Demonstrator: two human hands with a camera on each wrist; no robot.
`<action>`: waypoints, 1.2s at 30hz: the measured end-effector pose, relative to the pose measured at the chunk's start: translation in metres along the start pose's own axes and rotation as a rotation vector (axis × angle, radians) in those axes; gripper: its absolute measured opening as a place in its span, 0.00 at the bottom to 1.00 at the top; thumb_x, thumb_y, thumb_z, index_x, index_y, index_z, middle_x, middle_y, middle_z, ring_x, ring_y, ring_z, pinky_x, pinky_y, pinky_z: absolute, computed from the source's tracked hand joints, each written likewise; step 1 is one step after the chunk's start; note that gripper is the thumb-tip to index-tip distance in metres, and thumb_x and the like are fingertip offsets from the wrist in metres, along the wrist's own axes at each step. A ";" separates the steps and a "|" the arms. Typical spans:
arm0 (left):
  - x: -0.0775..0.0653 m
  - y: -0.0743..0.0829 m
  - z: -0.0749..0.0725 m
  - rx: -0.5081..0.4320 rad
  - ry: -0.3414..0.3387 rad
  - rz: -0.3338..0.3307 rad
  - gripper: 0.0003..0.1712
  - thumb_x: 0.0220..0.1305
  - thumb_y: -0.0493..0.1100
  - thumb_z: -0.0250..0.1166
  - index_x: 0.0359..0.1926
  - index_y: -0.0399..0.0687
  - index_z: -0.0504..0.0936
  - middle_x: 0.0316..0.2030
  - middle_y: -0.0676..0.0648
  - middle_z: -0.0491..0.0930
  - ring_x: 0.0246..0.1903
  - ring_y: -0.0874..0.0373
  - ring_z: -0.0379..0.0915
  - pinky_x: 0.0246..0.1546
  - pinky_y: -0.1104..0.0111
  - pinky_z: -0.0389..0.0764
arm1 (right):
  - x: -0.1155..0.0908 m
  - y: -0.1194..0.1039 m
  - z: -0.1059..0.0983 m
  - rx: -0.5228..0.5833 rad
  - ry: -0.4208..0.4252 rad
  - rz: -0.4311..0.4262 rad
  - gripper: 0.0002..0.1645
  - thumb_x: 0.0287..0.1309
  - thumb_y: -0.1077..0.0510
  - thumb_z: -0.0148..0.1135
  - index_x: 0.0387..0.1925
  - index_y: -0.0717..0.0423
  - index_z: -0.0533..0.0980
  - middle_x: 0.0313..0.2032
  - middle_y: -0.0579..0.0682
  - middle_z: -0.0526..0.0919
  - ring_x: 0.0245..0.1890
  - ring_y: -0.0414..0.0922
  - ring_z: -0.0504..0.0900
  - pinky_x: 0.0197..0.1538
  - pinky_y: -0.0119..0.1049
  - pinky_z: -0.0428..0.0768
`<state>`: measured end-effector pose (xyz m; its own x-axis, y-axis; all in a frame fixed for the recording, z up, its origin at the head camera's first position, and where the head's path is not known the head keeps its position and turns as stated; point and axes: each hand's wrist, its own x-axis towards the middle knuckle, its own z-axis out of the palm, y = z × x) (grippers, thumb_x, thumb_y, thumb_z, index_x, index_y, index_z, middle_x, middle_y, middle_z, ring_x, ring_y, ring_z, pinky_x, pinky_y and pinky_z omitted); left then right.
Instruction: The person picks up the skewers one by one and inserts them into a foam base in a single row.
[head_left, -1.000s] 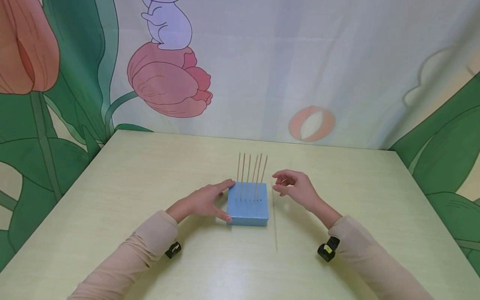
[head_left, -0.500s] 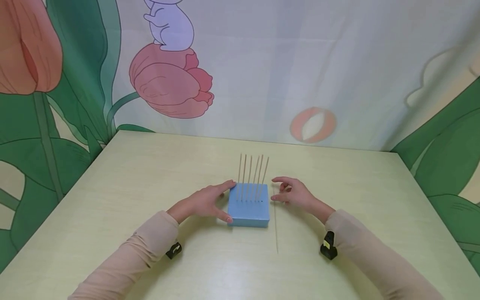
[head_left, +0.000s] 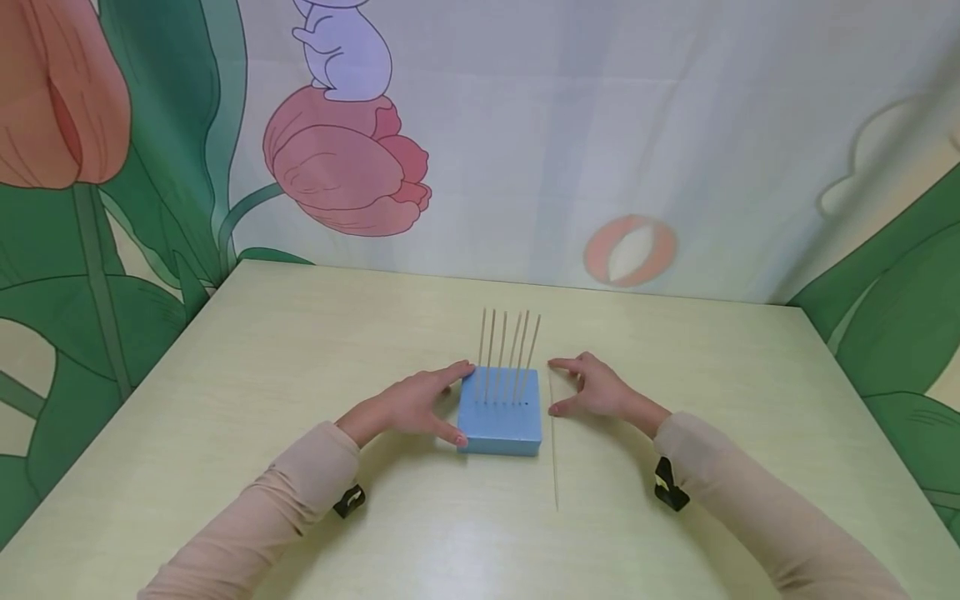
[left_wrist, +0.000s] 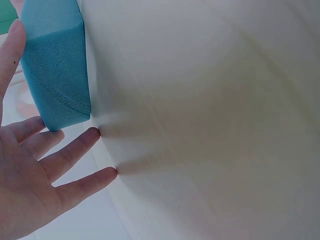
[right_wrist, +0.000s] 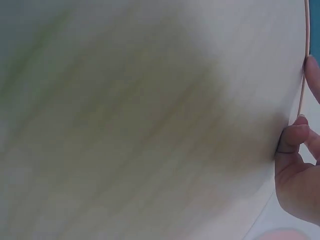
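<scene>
In the head view a blue foam block (head_left: 498,425) sits on the table, with several thin wooden sticks (head_left: 487,354) standing upright in a row in its top. A small dark hole (head_left: 527,404) shows at the right end of that row. My left hand (head_left: 412,404) holds the block from its left side, thumb at the near corner and index finger at the far one. Just right of the block a loose stick (head_left: 555,467) lies lengthwise on the table. My right hand (head_left: 596,392) touches this stick with thumb and index finger spread apart along it; the other fingers are bent.
The pale wooden table (head_left: 337,333) reaches back to a curtain (head_left: 510,150) printed with flowers and leaves. A black strap device (head_left: 670,485) hangs under the right wrist, another (head_left: 349,501) under the left.
My right hand has come down to the loose stick, its thumb and index finger spreading apart. The left hand stays on the block; the view has shifted slightly.
</scene>
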<state>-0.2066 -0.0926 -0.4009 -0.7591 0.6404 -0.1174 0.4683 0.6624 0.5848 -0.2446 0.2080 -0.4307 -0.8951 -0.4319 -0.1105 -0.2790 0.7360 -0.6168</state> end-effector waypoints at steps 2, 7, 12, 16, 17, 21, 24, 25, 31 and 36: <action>0.000 0.000 0.000 0.003 0.001 0.000 0.59 0.42 0.56 0.74 0.69 0.42 0.51 0.66 0.42 0.55 0.56 0.44 0.66 0.57 0.56 0.64 | 0.000 0.001 0.000 -0.002 -0.006 0.008 0.49 0.37 0.52 0.76 0.62 0.60 0.65 0.39 0.58 0.68 0.32 0.47 0.65 0.33 0.35 0.66; 0.001 0.000 0.001 0.010 0.003 -0.004 0.59 0.41 0.56 0.74 0.69 0.43 0.51 0.66 0.42 0.55 0.56 0.44 0.66 0.57 0.56 0.64 | 0.002 0.003 0.000 -0.013 -0.011 0.009 0.50 0.37 0.52 0.76 0.62 0.61 0.64 0.39 0.58 0.67 0.31 0.46 0.64 0.33 0.35 0.65; 0.002 -0.001 0.001 0.014 0.004 0.001 0.59 0.42 0.56 0.74 0.69 0.42 0.51 0.66 0.41 0.55 0.55 0.44 0.67 0.57 0.55 0.64 | 0.003 0.002 -0.002 -0.020 -0.018 -0.001 0.49 0.37 0.53 0.76 0.62 0.63 0.64 0.36 0.56 0.66 0.29 0.46 0.63 0.32 0.34 0.63; 0.003 0.000 0.001 0.013 0.003 0.002 0.59 0.42 0.56 0.74 0.69 0.41 0.51 0.66 0.41 0.55 0.55 0.44 0.67 0.57 0.55 0.64 | 0.003 0.002 -0.003 -0.023 -0.025 -0.013 0.47 0.37 0.54 0.75 0.61 0.62 0.65 0.37 0.57 0.67 0.29 0.45 0.64 0.33 0.35 0.65; 0.003 0.000 0.001 0.013 0.004 0.001 0.59 0.41 0.56 0.74 0.69 0.41 0.51 0.66 0.41 0.55 0.55 0.44 0.67 0.57 0.55 0.64 | 0.004 0.002 -0.003 -0.026 -0.024 -0.019 0.46 0.37 0.55 0.75 0.60 0.62 0.66 0.37 0.57 0.67 0.30 0.46 0.65 0.34 0.35 0.65; 0.004 0.000 0.001 0.017 0.005 -0.002 0.59 0.41 0.57 0.74 0.69 0.42 0.51 0.67 0.42 0.54 0.55 0.45 0.67 0.57 0.56 0.64 | 0.004 0.001 -0.004 -0.025 -0.013 -0.043 0.44 0.36 0.56 0.76 0.57 0.63 0.67 0.37 0.58 0.69 0.33 0.47 0.67 0.37 0.37 0.67; 0.003 0.000 0.001 0.014 0.004 -0.008 0.59 0.41 0.57 0.73 0.69 0.42 0.51 0.67 0.42 0.54 0.55 0.45 0.67 0.57 0.56 0.64 | 0.004 0.001 -0.004 0.032 -0.009 -0.045 0.43 0.36 0.59 0.76 0.55 0.65 0.67 0.36 0.57 0.69 0.33 0.47 0.67 0.38 0.38 0.67; 0.003 0.001 0.001 0.013 0.002 -0.011 0.59 0.41 0.57 0.73 0.69 0.43 0.51 0.67 0.42 0.54 0.55 0.45 0.67 0.57 0.57 0.63 | 0.003 0.000 -0.004 0.058 -0.009 -0.039 0.42 0.36 0.60 0.76 0.54 0.66 0.66 0.36 0.56 0.69 0.32 0.47 0.66 0.37 0.37 0.67; 0.001 0.003 0.000 0.000 -0.002 -0.004 0.59 0.42 0.56 0.74 0.69 0.41 0.50 0.67 0.41 0.53 0.55 0.43 0.66 0.58 0.56 0.63 | 0.000 0.001 -0.004 0.178 -0.009 -0.012 0.37 0.35 0.65 0.75 0.48 0.68 0.65 0.32 0.55 0.66 0.29 0.45 0.64 0.36 0.36 0.65; 0.002 0.003 0.000 -0.005 -0.004 0.001 0.59 0.42 0.56 0.74 0.69 0.41 0.50 0.67 0.41 0.52 0.56 0.43 0.66 0.58 0.56 0.63 | -0.003 0.000 -0.005 0.262 -0.025 0.022 0.36 0.36 0.68 0.73 0.48 0.69 0.64 0.34 0.56 0.65 0.28 0.44 0.63 0.32 0.34 0.65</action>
<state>-0.2067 -0.0892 -0.3994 -0.7566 0.6428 -0.1200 0.4670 0.6596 0.5889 -0.2440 0.2122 -0.4264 -0.8903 -0.4323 -0.1431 -0.1572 0.5867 -0.7944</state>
